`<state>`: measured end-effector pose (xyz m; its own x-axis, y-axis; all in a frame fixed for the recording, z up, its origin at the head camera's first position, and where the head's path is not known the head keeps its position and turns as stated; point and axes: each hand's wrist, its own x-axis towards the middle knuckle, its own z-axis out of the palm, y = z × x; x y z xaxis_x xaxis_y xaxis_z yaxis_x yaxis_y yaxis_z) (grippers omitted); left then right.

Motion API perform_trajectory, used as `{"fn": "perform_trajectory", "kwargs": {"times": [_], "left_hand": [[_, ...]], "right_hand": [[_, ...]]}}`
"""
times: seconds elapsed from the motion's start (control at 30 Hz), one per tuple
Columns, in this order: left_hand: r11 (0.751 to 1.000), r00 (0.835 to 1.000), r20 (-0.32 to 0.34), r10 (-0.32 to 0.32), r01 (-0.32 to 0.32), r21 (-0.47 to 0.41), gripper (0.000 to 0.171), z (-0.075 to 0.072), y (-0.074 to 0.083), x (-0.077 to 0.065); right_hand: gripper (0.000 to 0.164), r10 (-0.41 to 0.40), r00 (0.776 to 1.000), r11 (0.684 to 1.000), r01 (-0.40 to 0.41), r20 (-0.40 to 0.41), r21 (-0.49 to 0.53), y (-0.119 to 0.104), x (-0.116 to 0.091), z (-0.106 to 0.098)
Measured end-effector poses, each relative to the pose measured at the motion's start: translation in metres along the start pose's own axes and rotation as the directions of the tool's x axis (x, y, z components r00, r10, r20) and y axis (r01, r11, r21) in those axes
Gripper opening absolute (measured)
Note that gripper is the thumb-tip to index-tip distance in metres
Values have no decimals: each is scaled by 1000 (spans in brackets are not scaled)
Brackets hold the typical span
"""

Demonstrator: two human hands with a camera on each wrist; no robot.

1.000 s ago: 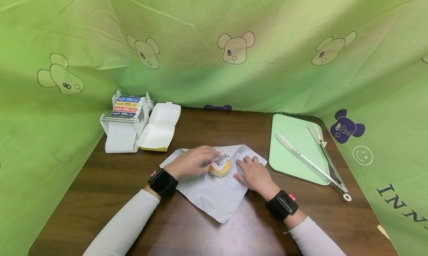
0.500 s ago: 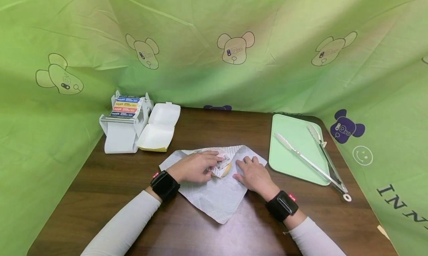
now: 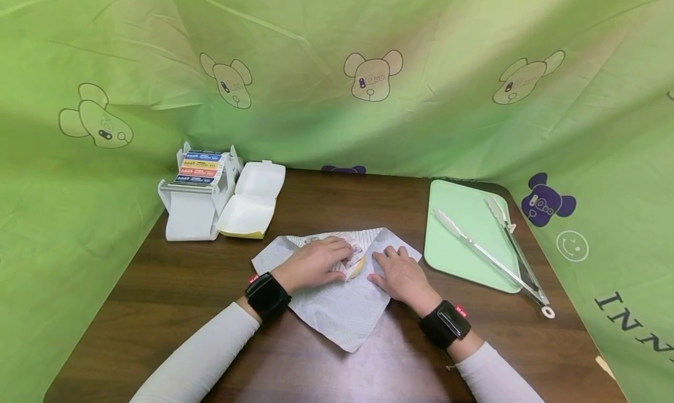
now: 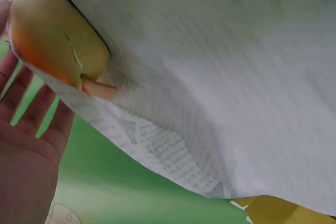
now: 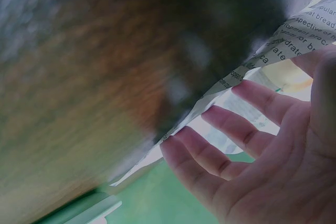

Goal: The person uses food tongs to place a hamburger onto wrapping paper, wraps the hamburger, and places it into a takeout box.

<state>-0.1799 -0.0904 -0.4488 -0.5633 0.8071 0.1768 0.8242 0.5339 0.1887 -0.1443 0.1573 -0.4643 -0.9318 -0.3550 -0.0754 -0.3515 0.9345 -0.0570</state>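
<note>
A round golden bun lies on a sheet of printed wrapping paper in the middle of the table. The paper's far edge is folded over it, so only its right edge shows from above. My left hand rests over the folded paper and the bun, fingers extended. In the left wrist view the bun has a thin tan piece sticking out at its end. My right hand presses the paper's right side with spread fingertips. The right wrist view shows its fingers touching the paper's edge.
At back left stand a white dispenser with coloured boxes and an unfolded white takeaway box. On the right, metal tongs lie across a pale green tray. Green cloth hangs around the table.
My left hand has brought the paper flap down over the bun and moved slightly right onto it. Less of the bun shows. My right hand has stayed in place.
</note>
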Motion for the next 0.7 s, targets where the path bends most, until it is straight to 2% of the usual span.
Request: {"fn": "perform_trajectory", "kwargs": {"times": [0.2,0.37,0.6,0.7], "left_hand": [[997,998,20,-62,61,47,46,2,5,2],[993,993,50,-104,101,53,50,4,8,4],[993,994,35,-103,100,67,50,6,9,4],[992,994,31,-101,98,73,50,4,10,3]], "right_hand": [[58,-10,1000,1000,10,-17,-4,0,-1,0],[58,-2,1000,1000,2,-7,-1,0,-2,1],[60,34,999,999,-34,24,25,-1,-4,-4],[59,27,1000,999,-27,6,28,-1,-7,-7]]}}
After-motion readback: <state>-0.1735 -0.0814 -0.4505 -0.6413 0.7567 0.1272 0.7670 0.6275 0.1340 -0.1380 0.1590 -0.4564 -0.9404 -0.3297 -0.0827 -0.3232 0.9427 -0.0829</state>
